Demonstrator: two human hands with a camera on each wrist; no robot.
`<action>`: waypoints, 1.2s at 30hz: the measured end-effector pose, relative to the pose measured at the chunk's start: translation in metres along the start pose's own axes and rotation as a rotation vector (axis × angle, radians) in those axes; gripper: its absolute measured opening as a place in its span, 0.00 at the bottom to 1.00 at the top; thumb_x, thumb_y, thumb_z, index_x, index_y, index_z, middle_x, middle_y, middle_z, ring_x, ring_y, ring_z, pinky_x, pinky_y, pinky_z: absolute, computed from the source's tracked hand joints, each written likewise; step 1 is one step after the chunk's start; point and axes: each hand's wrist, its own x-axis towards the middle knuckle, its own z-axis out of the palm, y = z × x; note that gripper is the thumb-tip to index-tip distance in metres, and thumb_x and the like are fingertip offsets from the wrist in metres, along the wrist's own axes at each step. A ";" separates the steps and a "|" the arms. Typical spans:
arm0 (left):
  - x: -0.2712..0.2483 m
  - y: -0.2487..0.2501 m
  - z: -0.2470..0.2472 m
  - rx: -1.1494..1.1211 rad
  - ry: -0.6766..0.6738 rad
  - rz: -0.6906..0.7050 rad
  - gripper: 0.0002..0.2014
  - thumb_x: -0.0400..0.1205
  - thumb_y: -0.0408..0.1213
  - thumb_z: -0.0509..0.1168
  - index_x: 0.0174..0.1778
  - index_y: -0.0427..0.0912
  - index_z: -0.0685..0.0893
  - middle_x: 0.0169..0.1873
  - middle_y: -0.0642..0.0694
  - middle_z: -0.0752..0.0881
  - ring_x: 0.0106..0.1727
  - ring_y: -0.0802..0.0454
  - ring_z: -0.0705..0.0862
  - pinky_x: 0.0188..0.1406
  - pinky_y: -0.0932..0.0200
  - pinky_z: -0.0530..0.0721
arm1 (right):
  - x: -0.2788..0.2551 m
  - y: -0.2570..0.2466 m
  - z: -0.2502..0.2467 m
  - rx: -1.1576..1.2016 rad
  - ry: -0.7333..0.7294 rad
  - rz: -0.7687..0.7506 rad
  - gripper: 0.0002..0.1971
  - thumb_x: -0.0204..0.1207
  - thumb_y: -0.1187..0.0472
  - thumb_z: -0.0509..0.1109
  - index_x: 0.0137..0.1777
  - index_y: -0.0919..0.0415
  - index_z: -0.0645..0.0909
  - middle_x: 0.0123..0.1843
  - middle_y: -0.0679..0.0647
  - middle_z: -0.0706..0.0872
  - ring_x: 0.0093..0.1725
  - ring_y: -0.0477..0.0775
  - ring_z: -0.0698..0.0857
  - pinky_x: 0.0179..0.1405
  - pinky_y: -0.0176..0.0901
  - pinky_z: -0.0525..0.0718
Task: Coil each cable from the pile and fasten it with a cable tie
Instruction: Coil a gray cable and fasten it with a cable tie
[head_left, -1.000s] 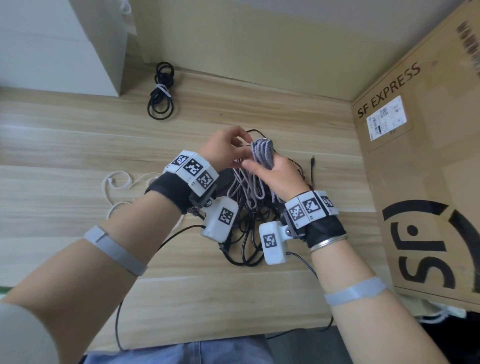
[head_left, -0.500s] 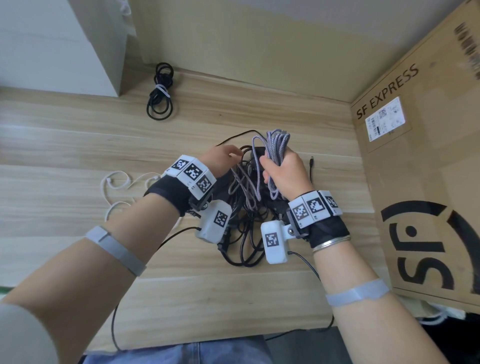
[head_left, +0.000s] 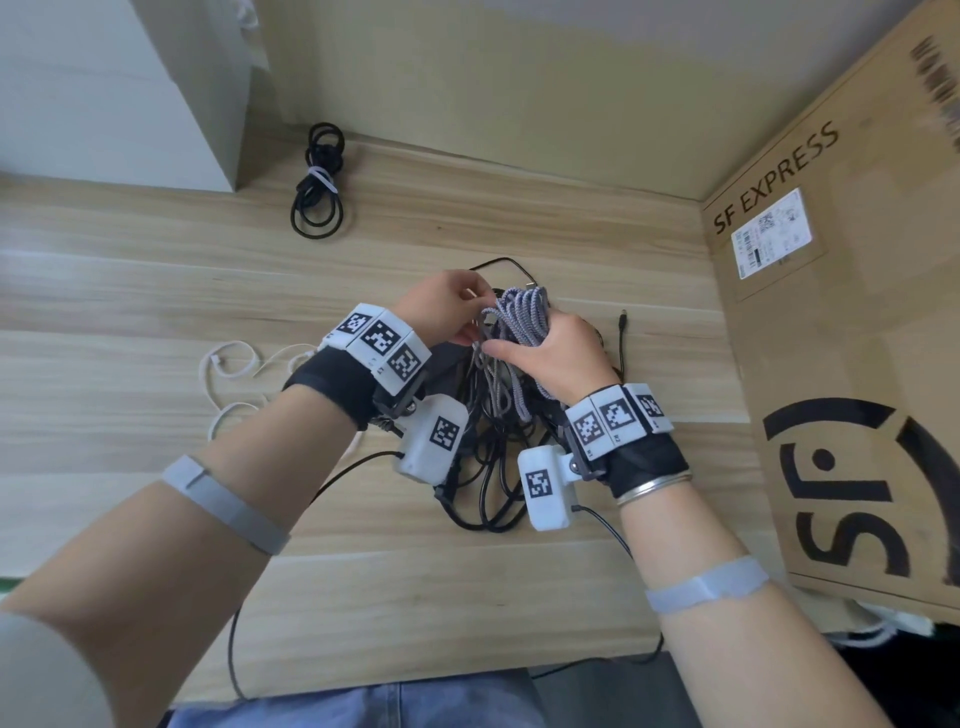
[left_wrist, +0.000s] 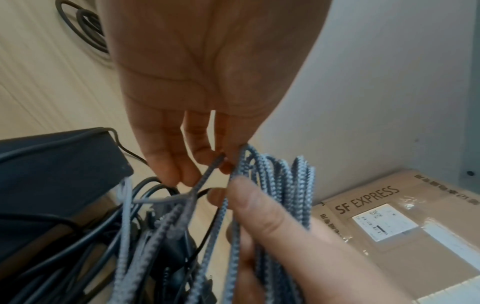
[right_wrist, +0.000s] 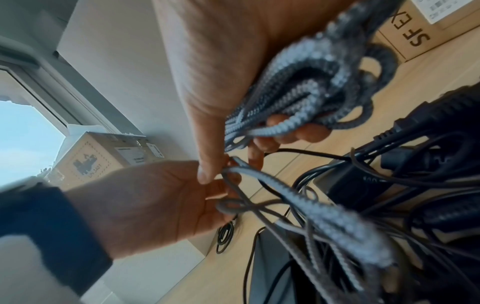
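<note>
My right hand (head_left: 545, 353) grips a bundle of loops of a grey braided cable (head_left: 519, 317) above the pile; in the right wrist view the fingers (right_wrist: 298, 131) curl round the loops (right_wrist: 298, 86). My left hand (head_left: 447, 306) pinches a loose strand of the same braided cable (left_wrist: 207, 174) just left of the bundle. The cable's free length hangs into a tangled pile of black cables (head_left: 483, 467) on the wooden table (head_left: 156, 291). A black power brick (left_wrist: 59, 164) lies in the pile. No cable tie shows in either hand.
A coiled black cable (head_left: 319, 187) fastened with a white tie lies at the back of the table. A white cable (head_left: 228, 374) lies loose at the left. A large SF EXPRESS cardboard box (head_left: 841, 364) stands on the right, a white cabinet (head_left: 104, 88) at the back left.
My left hand has come back up from the pile to the bundle and now pinches a strand beside it. The right hand still holds the braided loops, slightly lower.
</note>
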 end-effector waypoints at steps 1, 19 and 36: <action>-0.001 0.002 0.000 -0.018 -0.004 0.019 0.10 0.84 0.34 0.59 0.36 0.46 0.76 0.31 0.46 0.80 0.27 0.57 0.82 0.38 0.60 0.87 | 0.000 0.000 0.000 0.003 -0.005 0.004 0.19 0.68 0.47 0.77 0.56 0.55 0.83 0.41 0.46 0.83 0.43 0.46 0.80 0.41 0.34 0.72; -0.007 -0.010 -0.002 0.345 -0.227 0.104 0.04 0.80 0.36 0.65 0.49 0.48 0.82 0.46 0.51 0.86 0.49 0.56 0.83 0.58 0.62 0.78 | 0.008 0.015 -0.006 0.258 0.145 0.015 0.08 0.78 0.52 0.68 0.38 0.52 0.78 0.36 0.44 0.83 0.43 0.49 0.83 0.47 0.40 0.77; -0.008 -0.013 0.002 0.381 -0.280 0.168 0.09 0.78 0.37 0.68 0.35 0.53 0.77 0.33 0.56 0.82 0.40 0.55 0.82 0.49 0.58 0.78 | 0.008 0.010 0.001 0.535 0.159 -0.041 0.09 0.74 0.73 0.70 0.38 0.57 0.83 0.39 0.47 0.88 0.44 0.53 0.90 0.54 0.51 0.87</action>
